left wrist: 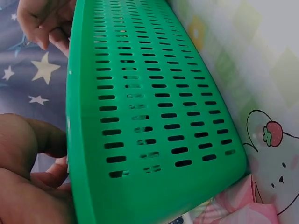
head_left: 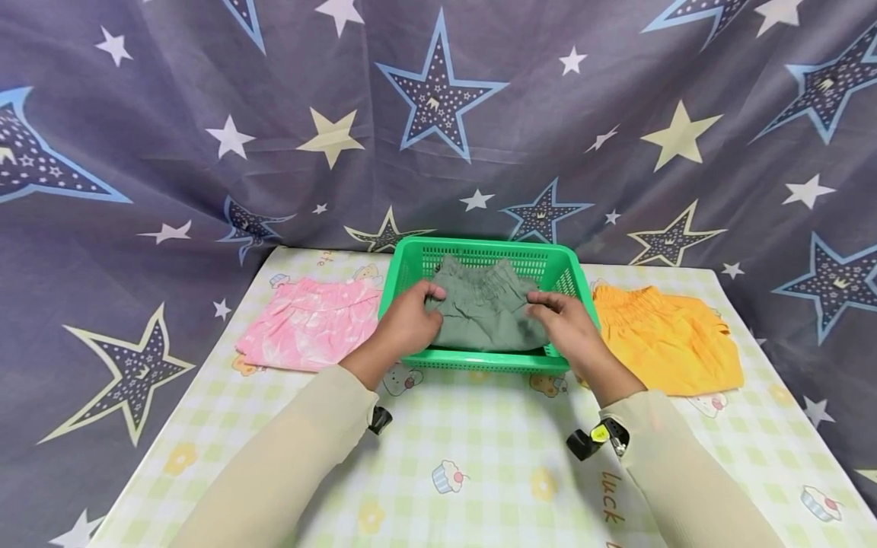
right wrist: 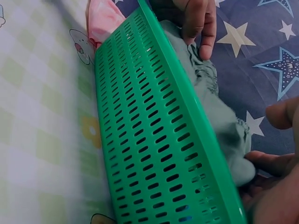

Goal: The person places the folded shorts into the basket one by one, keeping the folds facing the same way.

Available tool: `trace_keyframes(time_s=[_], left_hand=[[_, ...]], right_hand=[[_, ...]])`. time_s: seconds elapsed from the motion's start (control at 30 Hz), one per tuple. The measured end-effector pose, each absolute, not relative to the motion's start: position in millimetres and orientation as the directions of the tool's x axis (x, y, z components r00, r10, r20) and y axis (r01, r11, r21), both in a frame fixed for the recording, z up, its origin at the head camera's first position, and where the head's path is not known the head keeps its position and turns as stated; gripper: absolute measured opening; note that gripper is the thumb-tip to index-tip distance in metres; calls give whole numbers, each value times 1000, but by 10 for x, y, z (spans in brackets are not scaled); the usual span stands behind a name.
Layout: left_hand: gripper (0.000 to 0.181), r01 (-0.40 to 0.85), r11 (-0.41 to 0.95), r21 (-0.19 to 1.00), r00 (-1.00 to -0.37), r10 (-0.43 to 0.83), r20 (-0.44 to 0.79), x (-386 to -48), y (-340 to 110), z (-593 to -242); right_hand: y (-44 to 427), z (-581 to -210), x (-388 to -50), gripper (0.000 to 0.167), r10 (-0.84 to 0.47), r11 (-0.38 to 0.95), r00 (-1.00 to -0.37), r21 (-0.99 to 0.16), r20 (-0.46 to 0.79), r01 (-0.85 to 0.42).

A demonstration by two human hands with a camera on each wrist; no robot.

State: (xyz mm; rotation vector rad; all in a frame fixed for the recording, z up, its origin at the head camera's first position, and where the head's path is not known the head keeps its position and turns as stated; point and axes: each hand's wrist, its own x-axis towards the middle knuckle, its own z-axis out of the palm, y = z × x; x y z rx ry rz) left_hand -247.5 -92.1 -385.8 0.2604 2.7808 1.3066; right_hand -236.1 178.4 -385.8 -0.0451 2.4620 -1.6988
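Grey-green shorts [head_left: 479,312], folded, with a gathered elastic waistband, lie in a green plastic basket [head_left: 489,359]. Over the basket's left side, my left hand [head_left: 411,320] touches the left edge of the shorts, thumb and forefinger apart. My right hand [head_left: 565,323] is at their right edge. In the right wrist view, the right hand [right wrist: 275,186] has its thumb lifted away while a finger touches the shorts [right wrist: 224,130]. The left wrist view shows the basket's slotted wall [left wrist: 154,93], which hides the shorts, with left-hand fingers [left wrist: 46,137] beside the rim.
Folded pink shorts [head_left: 308,323] lie left of the basket, and folded orange shorts [head_left: 664,339] lie to its right. All stand on a table with a checked cloth [head_left: 493,457]. A dark star-patterned curtain [head_left: 288,91] hangs behind the table.
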Motion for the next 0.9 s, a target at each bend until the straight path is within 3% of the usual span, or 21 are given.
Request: trace_keyframes(time_s=[0.6, 0.9], left_hand=[[30, 79, 745, 663, -976, 192, -100, -2548, -812, -3982], [33, 44, 797, 603, -976, 162, -144, -2543, -799, -3971]], right_hand=[[1737, -3886, -2483, 68, -100, 530, -941, -818, -324, 225], [1730, -3907, -2513, 67, -86, 575, -927, -778, -365, 252]])
